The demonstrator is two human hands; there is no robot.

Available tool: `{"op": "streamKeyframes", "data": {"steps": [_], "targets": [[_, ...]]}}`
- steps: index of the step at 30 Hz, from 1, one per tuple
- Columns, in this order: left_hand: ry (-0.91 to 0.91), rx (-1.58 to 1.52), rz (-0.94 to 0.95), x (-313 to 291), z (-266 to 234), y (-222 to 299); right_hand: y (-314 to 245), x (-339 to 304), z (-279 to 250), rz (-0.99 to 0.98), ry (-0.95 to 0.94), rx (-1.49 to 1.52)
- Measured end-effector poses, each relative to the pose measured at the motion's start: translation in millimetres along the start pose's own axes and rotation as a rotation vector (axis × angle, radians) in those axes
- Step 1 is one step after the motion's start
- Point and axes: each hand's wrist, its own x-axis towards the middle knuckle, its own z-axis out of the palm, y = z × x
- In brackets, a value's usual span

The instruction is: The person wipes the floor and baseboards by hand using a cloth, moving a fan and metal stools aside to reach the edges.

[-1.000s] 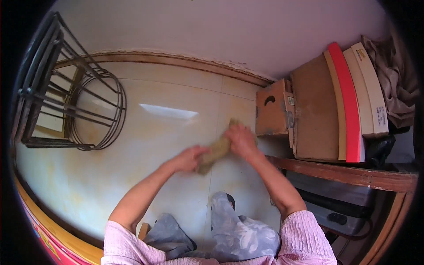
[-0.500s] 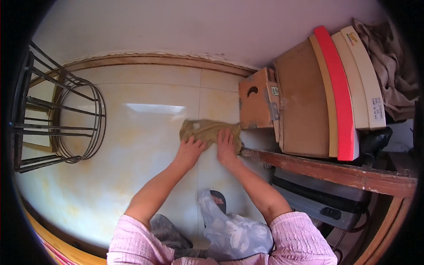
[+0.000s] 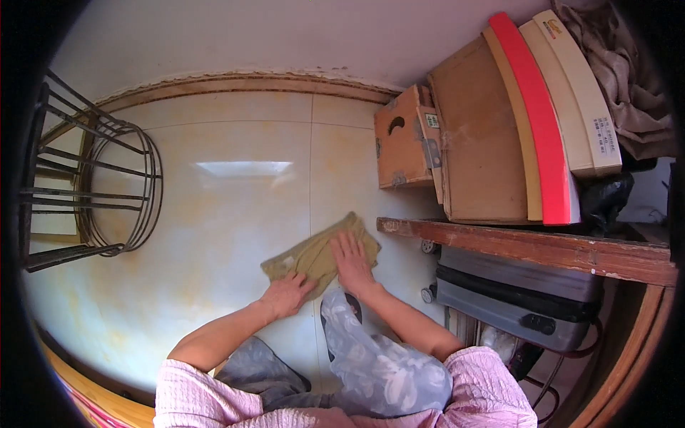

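An olive-green cloth (image 3: 314, 258) lies spread slantwise on the glossy tiled floor, close in front of my knees. My left hand (image 3: 287, 294) is at its near left edge, the fingers curled down and closed on the fabric. On the cloth's right half rests my right hand (image 3: 349, 260), palm down, fingers stretched out flat over it. Part of the cloth is hidden under both hands. My patterned grey trouser leg (image 3: 378, 364) reaches almost to the cloth's near edge.
At left stands a dark metal rack (image 3: 93, 171) with a round hoop. Cardboard boxes (image 3: 474, 135) and a red-edged box (image 3: 535, 121) sit on a wooden shelf (image 3: 521, 246) at right. A grey suitcase (image 3: 514, 292) is under it. A wall (image 3: 271, 36) closes the far side.
Both hands have drawn the cloth across the floor toward me and a little left. The cloth now lies at a slant. My view has shifted slightly.
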Motion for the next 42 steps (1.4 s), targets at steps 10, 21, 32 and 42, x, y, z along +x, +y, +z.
{"op": "streamKeyframes", "data": {"steps": [10,21,32,42], "targets": [[0.297,0.113,-0.097,85.5,-25.4,-36.6,63.5,109.1,-56.9,0.358,-0.364,-0.531],[0.162,0.121,-0.114,147.6,-38.8,-22.0,124.7,126.8,-81.6,0.910,-0.523,0.012],[0.270,0.205,-0.143,154.3,-21.9,-31.4,115.2,127.4,-76.9,0.955,-0.428,0.104],[0.225,0.512,0.065,68.2,-14.5,-33.9,-1.3,66.0,-33.9,0.227,-0.240,-0.471]]}}
